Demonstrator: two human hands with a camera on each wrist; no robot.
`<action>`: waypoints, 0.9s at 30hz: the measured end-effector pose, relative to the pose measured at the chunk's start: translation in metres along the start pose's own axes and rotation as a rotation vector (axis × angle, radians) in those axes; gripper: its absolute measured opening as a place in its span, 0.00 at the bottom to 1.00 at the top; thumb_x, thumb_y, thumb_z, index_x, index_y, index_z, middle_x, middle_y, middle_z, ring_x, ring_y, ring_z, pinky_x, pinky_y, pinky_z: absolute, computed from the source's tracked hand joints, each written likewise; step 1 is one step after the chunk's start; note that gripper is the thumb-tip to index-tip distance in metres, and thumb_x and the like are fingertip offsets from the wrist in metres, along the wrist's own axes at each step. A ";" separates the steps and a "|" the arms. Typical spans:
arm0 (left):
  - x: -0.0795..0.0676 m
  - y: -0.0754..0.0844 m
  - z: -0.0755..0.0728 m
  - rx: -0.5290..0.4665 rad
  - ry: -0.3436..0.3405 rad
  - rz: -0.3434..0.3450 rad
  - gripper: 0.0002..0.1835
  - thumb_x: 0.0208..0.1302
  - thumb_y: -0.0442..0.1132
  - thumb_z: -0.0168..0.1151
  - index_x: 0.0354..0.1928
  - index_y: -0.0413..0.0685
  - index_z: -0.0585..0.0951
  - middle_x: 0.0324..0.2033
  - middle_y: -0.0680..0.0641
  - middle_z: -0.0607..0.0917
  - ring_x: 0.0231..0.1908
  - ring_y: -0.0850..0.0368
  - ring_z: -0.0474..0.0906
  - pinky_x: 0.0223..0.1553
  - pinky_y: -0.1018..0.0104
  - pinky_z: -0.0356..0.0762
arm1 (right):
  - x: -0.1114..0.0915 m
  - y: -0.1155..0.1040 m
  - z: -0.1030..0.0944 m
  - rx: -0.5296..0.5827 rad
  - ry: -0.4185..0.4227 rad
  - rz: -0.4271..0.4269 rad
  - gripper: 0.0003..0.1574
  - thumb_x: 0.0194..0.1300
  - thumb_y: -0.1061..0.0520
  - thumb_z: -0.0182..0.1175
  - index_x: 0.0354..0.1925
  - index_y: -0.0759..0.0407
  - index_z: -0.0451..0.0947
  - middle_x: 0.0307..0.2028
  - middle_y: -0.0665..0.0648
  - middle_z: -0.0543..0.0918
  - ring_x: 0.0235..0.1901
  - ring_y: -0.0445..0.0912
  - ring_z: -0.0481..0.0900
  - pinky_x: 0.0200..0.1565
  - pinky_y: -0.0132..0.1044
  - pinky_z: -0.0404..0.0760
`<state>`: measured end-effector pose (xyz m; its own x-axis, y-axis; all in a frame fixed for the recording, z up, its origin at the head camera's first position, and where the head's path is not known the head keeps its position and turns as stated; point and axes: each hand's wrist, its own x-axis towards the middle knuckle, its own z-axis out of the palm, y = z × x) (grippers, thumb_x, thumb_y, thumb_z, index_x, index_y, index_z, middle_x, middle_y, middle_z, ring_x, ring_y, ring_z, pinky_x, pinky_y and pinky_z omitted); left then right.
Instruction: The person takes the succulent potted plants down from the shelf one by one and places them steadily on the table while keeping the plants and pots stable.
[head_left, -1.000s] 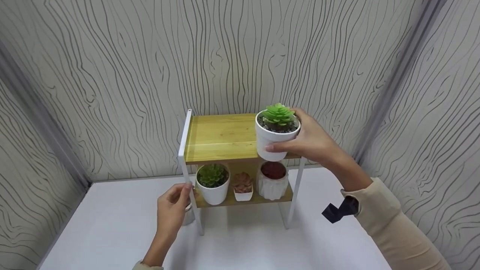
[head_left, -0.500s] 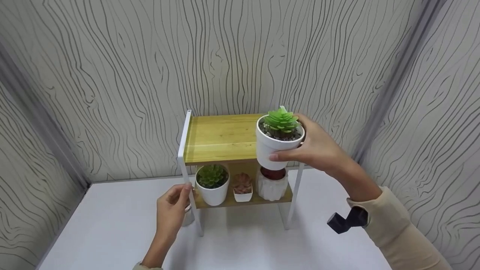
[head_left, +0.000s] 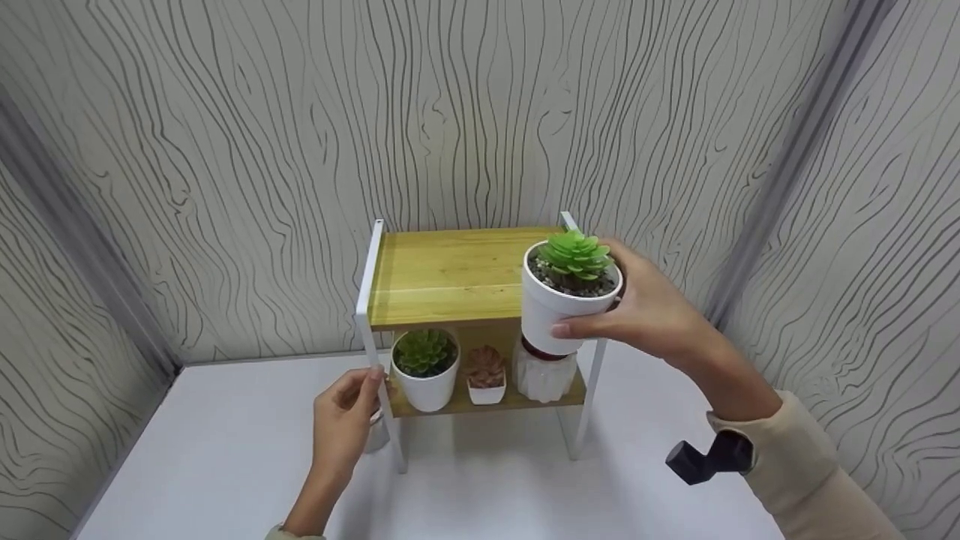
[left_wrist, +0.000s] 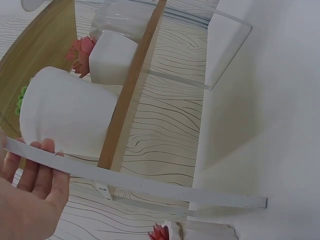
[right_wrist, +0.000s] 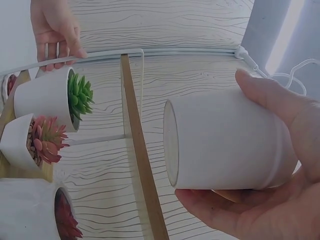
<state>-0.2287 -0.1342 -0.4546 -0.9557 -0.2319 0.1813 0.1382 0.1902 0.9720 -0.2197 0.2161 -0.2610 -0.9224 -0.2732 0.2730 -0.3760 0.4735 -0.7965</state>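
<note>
My right hand [head_left: 645, 307] grips a white pot [head_left: 559, 319] with a bright green succulent [head_left: 576, 255], held in front of the right end of the upper wooden shelf [head_left: 450, 274]. The right wrist view shows thumb and fingers wrapped round the pot's sides. At the left, my left hand [head_left: 345, 420] pinches the shelf stand's white front leg [left_wrist: 140, 184], with fingers curled behind it. The lower board [head_left: 510, 403] carries a white pot with a dark green succulent [head_left: 426, 371], a small white pot with a pink succulent [head_left: 486, 379], and a ribbed white pot [head_left: 546, 377] with a dark red plant.
Outside the left leg stands another pot [left_wrist: 200, 231] with a red plant, mostly hidden behind the left hand in the head view. The stand rests on a white table [head_left: 225, 450]. Behind it rises a wood-grain patterned wall [head_left: 465, 112].
My right hand has brought the green succulent's pot down, slightly right and nearer, so it now overlaps the top of the ribbed pot in the head view. The left hand has stayed on the leg.
</note>
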 end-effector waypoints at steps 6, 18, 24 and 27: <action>-0.001 0.000 -0.001 0.002 0.003 -0.002 0.17 0.77 0.52 0.61 0.50 0.48 0.88 0.43 0.46 0.90 0.48 0.62 0.87 0.56 0.66 0.87 | -0.009 0.001 0.001 -0.008 0.001 -0.006 0.61 0.45 0.52 0.87 0.73 0.55 0.66 0.61 0.54 0.83 0.61 0.49 0.80 0.67 0.52 0.77; 0.001 -0.001 -0.001 0.017 -0.006 0.008 0.17 0.77 0.52 0.61 0.51 0.48 0.88 0.46 0.47 0.90 0.53 0.58 0.87 0.56 0.66 0.88 | -0.025 0.009 0.007 -0.018 -0.007 -0.020 0.59 0.46 0.51 0.87 0.72 0.56 0.68 0.59 0.54 0.84 0.59 0.49 0.81 0.63 0.50 0.80; 0.001 -0.001 0.000 0.022 -0.006 0.003 0.19 0.77 0.53 0.61 0.52 0.46 0.87 0.50 0.46 0.90 0.57 0.53 0.87 0.57 0.65 0.87 | -0.029 0.013 0.011 -0.014 -0.013 -0.050 0.60 0.44 0.52 0.88 0.71 0.57 0.69 0.59 0.53 0.85 0.59 0.49 0.82 0.64 0.52 0.79; 0.000 -0.002 0.000 0.016 -0.009 -0.001 0.18 0.77 0.54 0.61 0.52 0.48 0.87 0.51 0.46 0.90 0.58 0.52 0.87 0.58 0.64 0.87 | -0.032 0.014 0.012 -0.041 -0.011 -0.052 0.60 0.44 0.50 0.88 0.71 0.56 0.69 0.59 0.53 0.85 0.60 0.50 0.82 0.65 0.53 0.78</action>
<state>-0.2293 -0.1346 -0.4563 -0.9580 -0.2237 0.1794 0.1337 0.2048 0.9696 -0.1942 0.2215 -0.2870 -0.9005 -0.3075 0.3075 -0.4271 0.4925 -0.7583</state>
